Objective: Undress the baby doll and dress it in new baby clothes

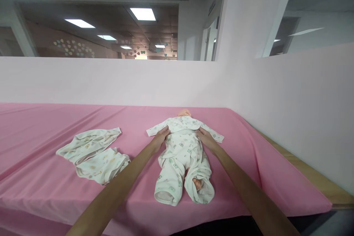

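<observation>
A baby doll lies on its back on the pink sheet, its head (184,112) toward the wall. It wears a white printed baby shirt (184,122) with the sleeves spread to both sides. White printed baby pants (181,149) cover its lower body, and a foot (197,183) shows inside one leg opening. At the left side of the shirt's hem, my left hand (161,137) has its fingers closed on the cloth. My right hand (205,137) pinches the hem on the opposite side. The thumbs and some fingertips are partly hidden.
Two folded baby garments, one nearer the wall (88,143) and one nearer me (103,165), lie on the pink sheet (41,125) to the left. A white wall (110,81) with windows rises behind. On the right, a wooden edge (304,171) runs beside another wall.
</observation>
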### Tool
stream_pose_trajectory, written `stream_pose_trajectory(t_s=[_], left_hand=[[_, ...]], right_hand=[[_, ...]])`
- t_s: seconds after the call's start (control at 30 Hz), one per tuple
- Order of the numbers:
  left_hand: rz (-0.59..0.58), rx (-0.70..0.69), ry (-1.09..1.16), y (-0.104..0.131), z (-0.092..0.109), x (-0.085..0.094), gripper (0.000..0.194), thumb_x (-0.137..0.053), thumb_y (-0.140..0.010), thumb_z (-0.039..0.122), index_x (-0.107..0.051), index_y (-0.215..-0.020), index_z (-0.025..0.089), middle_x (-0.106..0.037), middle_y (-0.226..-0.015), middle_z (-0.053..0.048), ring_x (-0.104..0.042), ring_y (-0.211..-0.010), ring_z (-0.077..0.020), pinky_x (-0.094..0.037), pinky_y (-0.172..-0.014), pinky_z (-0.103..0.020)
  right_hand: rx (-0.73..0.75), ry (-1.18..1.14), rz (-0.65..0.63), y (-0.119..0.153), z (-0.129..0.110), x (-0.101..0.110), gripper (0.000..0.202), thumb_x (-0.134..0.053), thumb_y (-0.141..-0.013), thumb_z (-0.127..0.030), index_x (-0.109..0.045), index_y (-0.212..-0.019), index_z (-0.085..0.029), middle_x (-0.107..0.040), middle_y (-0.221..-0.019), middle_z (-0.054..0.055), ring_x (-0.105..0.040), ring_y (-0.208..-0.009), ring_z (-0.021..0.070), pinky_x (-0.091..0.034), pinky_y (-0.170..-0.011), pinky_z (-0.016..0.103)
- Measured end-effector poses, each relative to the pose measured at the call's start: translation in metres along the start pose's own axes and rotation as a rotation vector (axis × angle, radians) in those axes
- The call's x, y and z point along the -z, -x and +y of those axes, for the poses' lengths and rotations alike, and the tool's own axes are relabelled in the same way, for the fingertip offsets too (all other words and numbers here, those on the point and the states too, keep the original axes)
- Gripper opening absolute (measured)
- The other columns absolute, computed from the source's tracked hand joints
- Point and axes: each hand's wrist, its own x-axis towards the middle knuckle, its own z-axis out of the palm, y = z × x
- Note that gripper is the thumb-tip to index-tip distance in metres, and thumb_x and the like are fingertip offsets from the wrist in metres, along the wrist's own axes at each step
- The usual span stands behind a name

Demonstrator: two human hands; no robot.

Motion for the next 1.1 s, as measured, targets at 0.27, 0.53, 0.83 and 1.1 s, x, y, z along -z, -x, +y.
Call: stream_pose_trajectory(t_s=[0.27,0.53,0.83,1.1], left_hand=[[0.156,-0.071,-0.216,-0.015,0.003,-0.013,0.029,-0.061,-0.081,0.039,-0.068,-0.101,0.019,-0.068,-0.102,-0.008,-0.060,-0.096,-0.0206,-0.045,-0.079,-0.028],[-0.218,-0.036,-0.357,0.029,0.018,0.026,0.038,-0.061,-0.078,0.055,-0.060,-0.070,0.018,-0.065,-0.091,-0.007,-0.057,-0.081,-0.0178,-0.044,-0.070,-0.027],[-0.148,-0.118,-0.500,0.011,0.007,0.009,0.018,-0.056,-0.076,0.030,-0.060,-0.063,0.018,-0.055,-0.061,0.001,-0.049,-0.058,-0.0136,-0.038,-0.060,-0.027],[0.187,-0.220,-0.578,-0.019,-0.004,-0.002,0.020,-0.051,-0.076,0.019,-0.069,-0.067,0.021,-0.069,-0.080,-0.006,-0.059,-0.092,-0.0273,-0.040,-0.088,-0.036]], right_hand=[[-0.036,0.041,0.211,-0.011,0.013,-0.010,0.031,-0.053,-0.081,-0.041,-0.067,-0.096,-0.018,-0.069,-0.098,0.007,-0.060,-0.092,0.0222,-0.045,-0.079,0.031],[-0.019,0.055,0.012,0.022,0.012,0.010,0.026,-0.061,-0.077,-0.041,-0.069,-0.090,-0.020,-0.068,-0.087,0.004,-0.059,-0.083,0.0195,-0.043,-0.075,0.030],[0.034,0.116,0.067,-0.005,0.007,0.009,0.023,-0.057,-0.076,-0.042,-0.062,-0.073,-0.019,-0.059,-0.069,-0.001,-0.051,-0.067,0.0153,-0.037,-0.067,0.029],[0.016,0.131,0.273,-0.026,0.015,-0.005,0.022,-0.053,-0.074,-0.039,-0.064,-0.078,-0.020,-0.067,-0.085,0.004,-0.059,-0.085,0.0212,-0.040,-0.077,0.031]])
